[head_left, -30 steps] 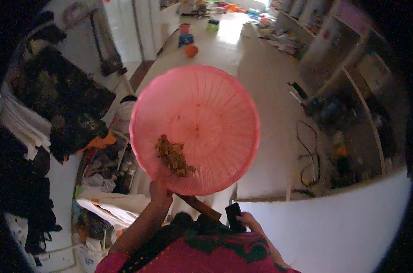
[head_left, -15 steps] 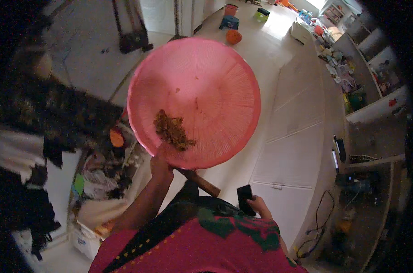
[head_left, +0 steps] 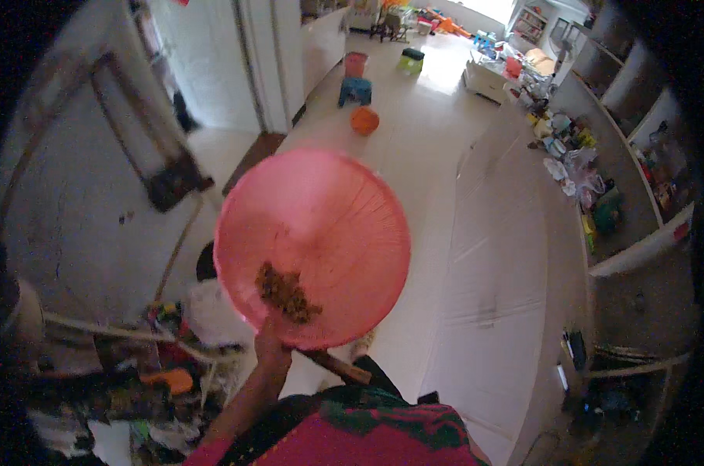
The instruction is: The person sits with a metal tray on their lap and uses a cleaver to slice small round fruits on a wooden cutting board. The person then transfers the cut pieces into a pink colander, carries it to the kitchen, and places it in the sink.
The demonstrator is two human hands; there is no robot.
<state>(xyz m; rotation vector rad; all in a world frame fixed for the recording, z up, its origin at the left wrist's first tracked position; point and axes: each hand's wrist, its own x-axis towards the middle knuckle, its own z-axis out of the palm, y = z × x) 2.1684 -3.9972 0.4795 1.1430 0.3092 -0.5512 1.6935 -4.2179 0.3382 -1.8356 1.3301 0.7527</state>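
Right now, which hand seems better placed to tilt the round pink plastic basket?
Probably the left hand: it grips the near rim of the round pink plastic basket, close to the lumpy brown clump inside. The right hand is out of view, so its readiness cannot be judged.

From my distant place, I see that the person wears a top (head_left: pixel 344 444) of strong magenta colour. On its front there is a dark green pattern (head_left: pixel 418 419) with curved, flowing shapes, and its edges are a little soft to my eye. At the left side I notice a black part (head_left: pixel 278 423) of the clothing, beside the magenta; I cannot tell if it is one piece with the top. The left sleeve (head_left: pixel 210 452) is also magenta, and below it the left forearm (head_left: pixel 247 400) and left hand (head_left: pixel 273 351) are bare. Lower down, I make out dark legwear (head_left: pixel 381 378), quite plain.
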